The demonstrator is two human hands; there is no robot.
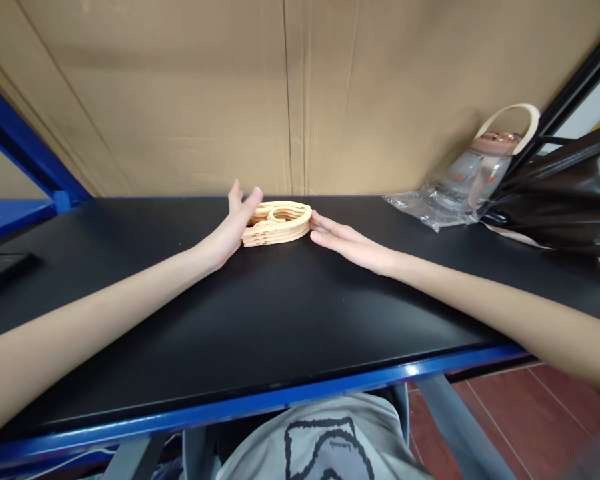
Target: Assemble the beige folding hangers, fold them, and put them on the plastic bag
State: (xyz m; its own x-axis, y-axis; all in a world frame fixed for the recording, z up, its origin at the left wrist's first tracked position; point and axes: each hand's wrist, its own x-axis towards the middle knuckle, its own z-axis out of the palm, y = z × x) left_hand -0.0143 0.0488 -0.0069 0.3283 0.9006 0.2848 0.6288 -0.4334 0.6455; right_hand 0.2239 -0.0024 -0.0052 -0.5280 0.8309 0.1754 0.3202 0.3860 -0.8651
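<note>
A neat stack of flat, cream-coloured pieces (277,235) with rounded loop openings lies on the black tabletop, near its back edge; I cannot tell exactly what kind of thing they are. Against the left end of the stack stands my left hand (234,223), palm turned inward, thumb and fingers stretched out and partly hidden from view. On the other side, my right hand (343,241) has its straight fingers pointing left, with the fingertips at the rounded right end. The stack sits between both hands, and neither hand is wrapped around it.
Cardboard (205,100) stands as a wall behind the black tabletop (280,320). At the back right are a clear bottle (480,167) with a looped handle, crumpled clear plastic (425,205) and a dark glossy bag (570,193). A dark flat object (3,267) lies at the left edge.
</note>
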